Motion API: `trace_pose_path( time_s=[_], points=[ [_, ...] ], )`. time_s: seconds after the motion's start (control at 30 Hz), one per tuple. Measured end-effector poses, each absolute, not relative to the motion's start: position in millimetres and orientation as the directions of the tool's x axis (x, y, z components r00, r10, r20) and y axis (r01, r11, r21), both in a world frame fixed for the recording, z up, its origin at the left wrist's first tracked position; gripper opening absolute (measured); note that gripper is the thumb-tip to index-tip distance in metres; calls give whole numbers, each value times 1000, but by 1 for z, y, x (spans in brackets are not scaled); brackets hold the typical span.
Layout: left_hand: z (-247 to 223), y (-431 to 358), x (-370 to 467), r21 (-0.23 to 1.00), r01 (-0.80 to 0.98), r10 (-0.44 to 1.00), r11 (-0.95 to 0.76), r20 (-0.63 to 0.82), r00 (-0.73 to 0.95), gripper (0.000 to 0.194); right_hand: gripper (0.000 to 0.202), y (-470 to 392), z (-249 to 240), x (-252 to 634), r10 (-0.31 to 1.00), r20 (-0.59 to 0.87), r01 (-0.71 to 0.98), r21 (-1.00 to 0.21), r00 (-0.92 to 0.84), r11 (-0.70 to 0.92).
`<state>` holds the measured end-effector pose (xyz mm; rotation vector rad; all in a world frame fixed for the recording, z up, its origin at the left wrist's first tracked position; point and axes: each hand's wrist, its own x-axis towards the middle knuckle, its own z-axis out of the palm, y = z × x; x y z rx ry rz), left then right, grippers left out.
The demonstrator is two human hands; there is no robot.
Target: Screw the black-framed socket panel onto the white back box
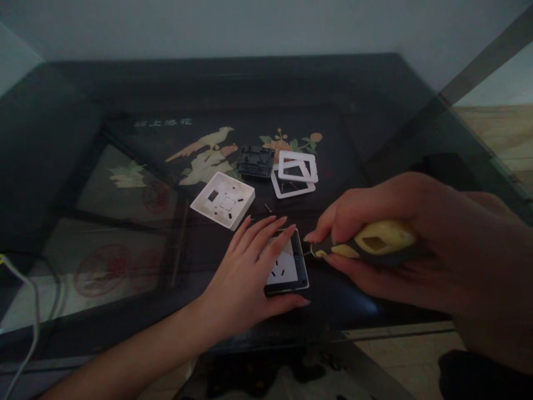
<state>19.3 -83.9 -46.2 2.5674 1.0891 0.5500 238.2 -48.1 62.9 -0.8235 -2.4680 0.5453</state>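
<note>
A wall socket (287,266) with a white face and dark border lies on the dark glass table. My left hand (250,272) rests over its left part, fingers spread across the top edge and thumb along the near edge. In my right hand (375,239) is a screwdriver (385,237) with a yellow and dark handle, fingers wrapped round it. Its thin shaft points left, and the tip is at the socket's right border, by a screw hole. Whether the tip sits in a screw cannot be made out.
Behind the socket are a white back box (225,199), a dark socket module (255,162), two overlapping white frames (293,191) and a loose screw (267,208). More screws show inside the frames. A white cable (35,311) hangs at the left edge.
</note>
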Motion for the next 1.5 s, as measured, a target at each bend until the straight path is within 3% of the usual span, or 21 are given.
trace_pose_path(
  time_s=[0.17,0.3,0.57,0.73,1.1,1.5],
  points=[
    [-44,-80,6,440,620,737,-649,162,657,92,20,-53,62,239,700,303,544,-460,-647,702],
    [-55,-83,-4,506,594,745,-626,163,646,95,28,-48,64,238,646,288,449,-523,-707,725],
    [-69,-85,-8,594,529,746,-605,192,638,92,14,-48,65,237,735,126,528,-615,-667,585],
    [-70,-84,-8,605,530,754,-594,189,629,88,20,-49,64,237,763,89,571,-609,-640,550],
    [-70,-83,-6,582,535,750,-613,214,626,82,7,-50,62,237,710,171,516,-575,-683,635],
    [-68,-82,-5,605,523,756,-601,216,618,78,22,-53,63,236,727,176,559,-528,-664,639]
  ],
)
